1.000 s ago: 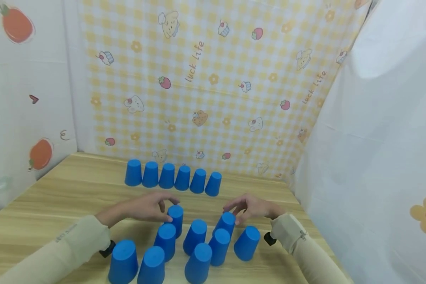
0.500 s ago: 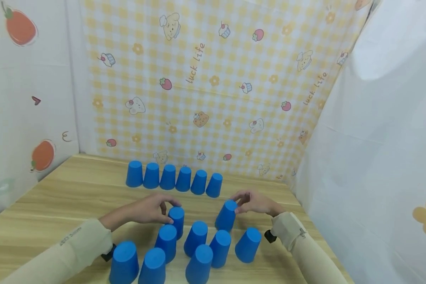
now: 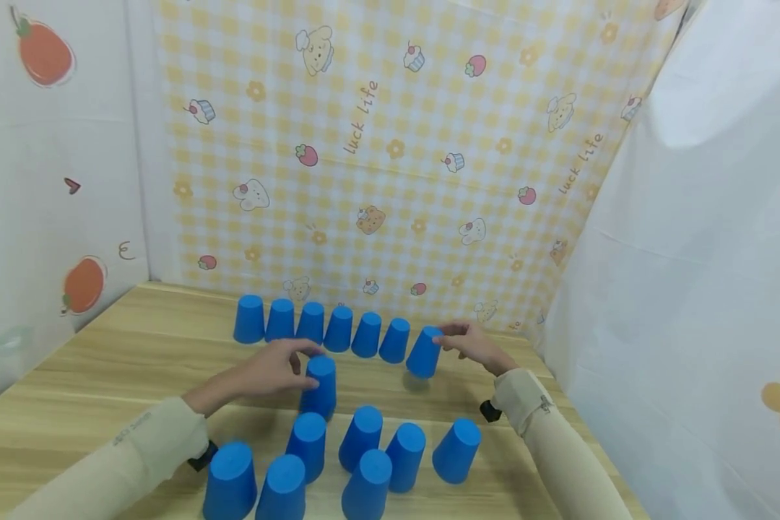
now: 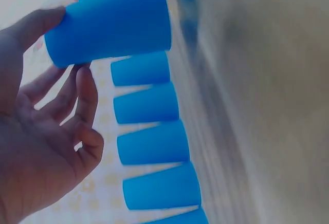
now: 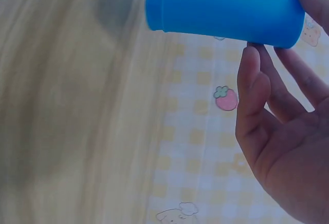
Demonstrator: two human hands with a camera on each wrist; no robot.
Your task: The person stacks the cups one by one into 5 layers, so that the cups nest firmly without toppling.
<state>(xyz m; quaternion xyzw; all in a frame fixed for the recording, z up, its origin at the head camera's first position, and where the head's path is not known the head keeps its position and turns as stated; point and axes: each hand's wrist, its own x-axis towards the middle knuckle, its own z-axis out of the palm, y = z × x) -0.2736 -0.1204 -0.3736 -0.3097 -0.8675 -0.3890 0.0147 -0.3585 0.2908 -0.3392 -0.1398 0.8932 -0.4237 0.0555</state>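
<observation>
Upside down, a blue cup (image 3: pixel 319 393) hangs by its base end from my left hand (image 3: pixel 269 372), thumb on one side and fingertips on the other. The left wrist view shows this cup (image 4: pixel 113 23) raised off the table, its shadow apart from it. At the right end of the back row, my right hand (image 3: pixel 473 345) pinches another upside-down blue cup (image 3: pixel 424 354) near its base. That cup (image 5: pixel 231 11) is in the air too, with a shadow on the wood below. Several matching cups (image 3: pixel 367 336) stand upside down in the back row, left of it.
Closer to me, several more blue cups (image 3: pixel 405 458) stand upside down on the wooden table (image 3: pixel 136 339), one (image 3: pixel 456 451) off to the right. A yellow checked cloth (image 3: pixel 338 238) hangs behind the table, and a white sheet (image 3: pixel 682 289) on the right.
My right hand has carried its cup from the front group up to the right end of the back row. My left hand has lifted its cup and moved slightly forward.
</observation>
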